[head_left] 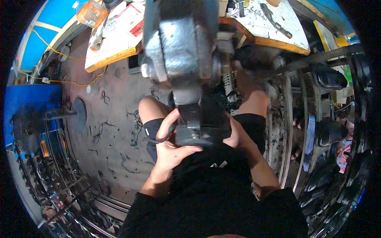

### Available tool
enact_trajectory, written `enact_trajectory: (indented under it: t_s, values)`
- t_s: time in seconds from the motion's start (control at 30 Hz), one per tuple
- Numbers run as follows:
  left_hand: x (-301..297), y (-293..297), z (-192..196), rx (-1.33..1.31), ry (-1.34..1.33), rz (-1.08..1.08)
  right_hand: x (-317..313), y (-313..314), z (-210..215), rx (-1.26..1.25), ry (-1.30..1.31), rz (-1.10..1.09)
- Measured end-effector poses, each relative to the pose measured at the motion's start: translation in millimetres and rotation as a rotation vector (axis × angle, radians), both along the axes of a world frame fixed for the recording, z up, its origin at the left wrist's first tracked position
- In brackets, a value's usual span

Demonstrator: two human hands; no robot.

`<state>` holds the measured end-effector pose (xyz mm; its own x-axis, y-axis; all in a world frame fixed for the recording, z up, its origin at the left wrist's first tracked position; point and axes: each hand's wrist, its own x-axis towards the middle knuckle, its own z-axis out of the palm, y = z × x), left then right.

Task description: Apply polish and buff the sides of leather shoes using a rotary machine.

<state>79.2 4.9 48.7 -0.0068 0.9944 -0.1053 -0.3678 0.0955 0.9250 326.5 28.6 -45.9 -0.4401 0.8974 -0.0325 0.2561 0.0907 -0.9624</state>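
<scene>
While both hands (198, 139) clasp its lower end, the grey metal machine part (184, 67) stands upright.

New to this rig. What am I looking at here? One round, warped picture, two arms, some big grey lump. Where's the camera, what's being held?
There is no machine here: a person works with bare hands. The single picture comes from a wide fisheye camera worn on the person's head, looking down, so straight edges bend toward the rim and the forearms come in from below.

Both hands hold a heavy grey metal machine part close to the camera, so it looks huge and blurred. The left hand grips its dark lower end from below; the right hand steadies that end from the other side.

The person sits in black clothes, bare knees showing. Below is a dirty floor strewn with dark scraps. Above lie a white-topped workbench with an orange plastic bottle, and a second bench with a long dark tool. Dark shoe-shaped pieces hang on racks at the right.
</scene>
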Motion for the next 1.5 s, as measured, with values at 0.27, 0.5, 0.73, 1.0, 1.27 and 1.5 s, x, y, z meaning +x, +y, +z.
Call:
enact_trajectory:
  t_s: [0.27,0.5,0.73,1.0,1.27,1.5]
  values:
    - [4,14,11,0.08,0.046,-0.027,4,-5,22,-0.274,0.187,-0.14]
    - [15,16,7,0.053,-0.09,0.022,49,8,49,-0.137,-0.09,-0.156]
    - [25,7,12,-0.233,-0.34,-0.009,121,28,117,-0.511,0.861,-0.692]
    - [28,10,-2,-0.052,-0.766,0.012,102,51,212,0.747,-0.07,-0.162]
    - [52,28,-23,-0.145,-0.439,-0.299,143,-72,145,0.152,0.109,-0.552]
    - [86,18,-52,-0.192,0.11,-0.832,167,-276,239,0.603,-0.44,-1.253]
